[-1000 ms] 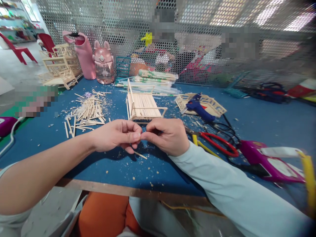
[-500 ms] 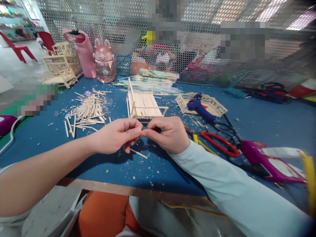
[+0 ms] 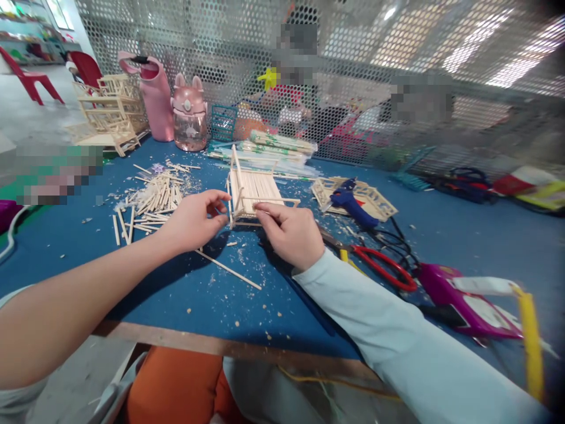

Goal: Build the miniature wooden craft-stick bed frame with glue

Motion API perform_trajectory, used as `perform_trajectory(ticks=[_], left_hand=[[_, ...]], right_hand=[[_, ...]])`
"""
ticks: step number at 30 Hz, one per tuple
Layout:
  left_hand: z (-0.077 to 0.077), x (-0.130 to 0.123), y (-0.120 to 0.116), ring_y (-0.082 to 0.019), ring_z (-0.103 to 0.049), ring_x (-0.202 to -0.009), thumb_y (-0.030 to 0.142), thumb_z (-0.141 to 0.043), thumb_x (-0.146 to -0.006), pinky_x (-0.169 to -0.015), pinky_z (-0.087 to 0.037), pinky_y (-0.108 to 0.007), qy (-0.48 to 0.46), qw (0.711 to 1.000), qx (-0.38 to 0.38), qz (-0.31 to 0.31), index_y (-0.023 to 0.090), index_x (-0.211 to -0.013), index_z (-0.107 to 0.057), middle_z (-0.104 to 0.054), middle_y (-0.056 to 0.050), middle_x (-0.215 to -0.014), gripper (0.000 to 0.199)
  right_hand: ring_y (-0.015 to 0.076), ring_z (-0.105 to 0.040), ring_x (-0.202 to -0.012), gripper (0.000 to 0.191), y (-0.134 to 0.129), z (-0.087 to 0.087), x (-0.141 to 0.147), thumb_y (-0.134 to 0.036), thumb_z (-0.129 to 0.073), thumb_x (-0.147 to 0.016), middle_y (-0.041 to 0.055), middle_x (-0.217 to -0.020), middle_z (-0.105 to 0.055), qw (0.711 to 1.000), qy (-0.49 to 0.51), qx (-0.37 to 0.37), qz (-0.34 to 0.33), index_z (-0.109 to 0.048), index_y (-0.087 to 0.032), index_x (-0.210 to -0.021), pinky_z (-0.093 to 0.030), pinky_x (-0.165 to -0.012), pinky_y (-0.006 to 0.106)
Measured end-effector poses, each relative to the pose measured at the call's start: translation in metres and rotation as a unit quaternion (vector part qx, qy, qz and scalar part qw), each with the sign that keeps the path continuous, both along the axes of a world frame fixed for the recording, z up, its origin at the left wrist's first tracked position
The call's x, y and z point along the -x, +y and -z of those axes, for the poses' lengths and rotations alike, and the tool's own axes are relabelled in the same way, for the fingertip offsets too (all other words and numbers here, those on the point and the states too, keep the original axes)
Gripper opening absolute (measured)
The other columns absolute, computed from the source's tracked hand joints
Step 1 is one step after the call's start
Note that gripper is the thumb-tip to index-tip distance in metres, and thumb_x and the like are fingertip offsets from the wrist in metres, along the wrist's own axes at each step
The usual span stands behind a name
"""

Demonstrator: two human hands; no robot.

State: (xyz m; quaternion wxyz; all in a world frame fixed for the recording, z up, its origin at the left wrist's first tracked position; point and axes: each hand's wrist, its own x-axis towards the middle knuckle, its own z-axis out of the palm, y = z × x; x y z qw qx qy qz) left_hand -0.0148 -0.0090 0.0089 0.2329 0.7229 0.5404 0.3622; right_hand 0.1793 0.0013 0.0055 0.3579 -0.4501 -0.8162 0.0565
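A small frame of wooden sticks [image 3: 258,185], with a slatted base, upright posts and rails, stands before me on the blue tabletop. My right hand [image 3: 293,232] is at its front rail, thumb and forefinger pinched together; whatever is between them is too small or hidden to make out. To the left of the frame, my left hand [image 3: 198,218] has its thumb and curled fingers apart, with nothing visible in them. One long thin stick [image 3: 232,271] lies on the table below both hands. Beyond my left hand is a pile of short cut sticks [image 3: 161,197].
A blue glue gun [image 3: 355,203] rests on a stick panel [image 3: 384,203] to the right. Nearer lie red-handled scissors [image 3: 388,274] and a purple device [image 3: 468,300]. Two pink bottles [image 3: 156,103], bagged sticks [image 3: 282,144] and a finished-looking stick model [image 3: 110,115] stand along the back.
My hands, fingertips together before, have come apart. The left has moved left and opened; the right has reached the frame's front rail. More of the loose long stick shows.
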Motion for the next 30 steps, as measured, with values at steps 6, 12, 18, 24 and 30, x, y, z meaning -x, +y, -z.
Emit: perform_trajectory(ticks=[6,12,18,24,30], left_hand=[[0.0073,-0.0099,-0.0020,-0.014,-0.062,-0.073,0.022,-0.063,-0.072,-0.071,-0.048,-0.028,-0.045,0.999,-0.009,0.021,0.016,-0.097,-0.060,-0.068,-0.003,-0.080,0.026],[0.0103,-0.0105,0.0021,-0.011,-0.059,-0.065,0.020,-0.063,-0.072,-0.066,-0.046,-0.025,-0.060,0.998,-0.018,0.016,0.015,-0.091,-0.063,-0.067,-0.001,-0.072,0.020],[0.0101,-0.0118,0.0008,-0.010,-0.056,-0.062,0.021,-0.061,-0.073,-0.063,-0.045,-0.024,-0.056,0.998,-0.017,0.015,0.015,-0.091,-0.062,-0.066,-0.001,-0.071,0.019],[0.0100,-0.0109,0.0003,-0.011,-0.056,-0.064,0.022,-0.060,-0.074,-0.063,-0.045,-0.026,-0.053,0.998,-0.017,0.016,0.014,-0.091,-0.062,-0.066,-0.002,-0.073,0.018],[0.0089,-0.0097,-0.0008,-0.011,-0.056,-0.063,0.023,-0.060,-0.075,-0.065,-0.046,-0.026,-0.048,0.999,-0.015,0.018,0.015,-0.090,-0.060,-0.065,-0.001,-0.072,0.017]], right_hand=[[0.0162,-0.068,-0.071,0.022,0.0014,-0.0008,0.0033,-0.024,-0.053,-0.081,0.0041,-0.082,-0.074,0.999,0.015,0.037,0.014,-0.072,-0.017,-0.088,-0.050,-0.068,0.027],[0.0114,-0.059,-0.054,0.018,0.0033,-0.0010,0.0019,-0.026,-0.057,-0.078,0.0021,-0.063,-0.069,0.996,0.045,0.074,0.022,-0.071,-0.014,-0.081,-0.042,-0.055,0.023],[0.0084,-0.048,-0.041,0.021,0.0030,-0.0014,0.0030,-0.029,-0.057,-0.078,-0.0020,-0.048,-0.061,0.989,0.082,0.118,0.018,-0.071,-0.014,-0.080,-0.038,-0.048,0.022],[0.0120,-0.060,-0.053,0.020,0.0017,-0.0009,0.0039,-0.027,-0.058,-0.077,0.0017,-0.061,-0.069,0.992,0.082,0.091,0.010,-0.074,-0.016,-0.081,-0.043,-0.052,0.023],[0.0152,-0.066,-0.062,0.021,0.0005,0.0052,0.0013,-0.028,-0.057,-0.078,0.0031,-0.072,-0.073,0.994,0.086,0.071,0.015,-0.075,-0.018,-0.086,-0.048,-0.055,0.025]])
